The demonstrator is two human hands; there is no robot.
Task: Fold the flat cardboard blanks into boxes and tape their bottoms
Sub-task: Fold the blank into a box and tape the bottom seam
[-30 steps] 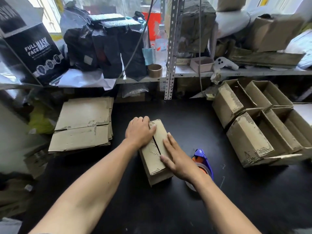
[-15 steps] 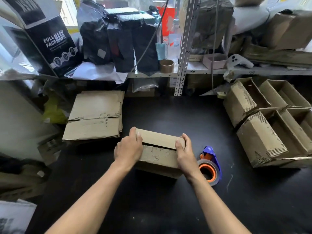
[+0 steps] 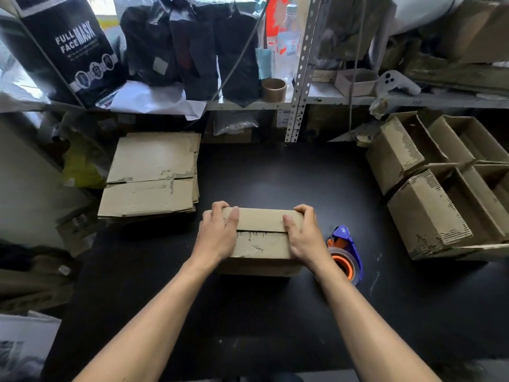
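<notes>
both hands clamped on the upturned box at mid-worktop

you had the folded box [image 3: 260,239] sitting bottom-up near the middle of the black worktop [image 3: 275,312], its long side running left to right. the two bottom flaps were closed, with a dark seam running between them, and no tape showed on that seam. your left hand [image 3: 217,232] gripped the box's left end, fingers curled over the far top edge and the thumb lying flat on the far flap. your right hand [image 3: 301,232] gripped the right end the same way, fingers hooked over the far corner and the thumb pressed on top close to the seam. neither hand held anything else.

the tape dispenser [image 3: 345,253], blue with an orange core, lay on the worktop just beside your right wrist, between the box and the right edge. the stack of flat blanks [image 3: 153,175] lay towards the far left corner, apart from the box. the finished boxes [image 3: 440,186] stood grouped along the right edge, openings facing up and to the right. behind the far edge ran a shelf [image 3: 344,99] carrying a black carton [image 3: 74,48] printed "full face mask", dark bags [image 3: 190,45] and an empty tape core [image 3: 273,90].
</notes>
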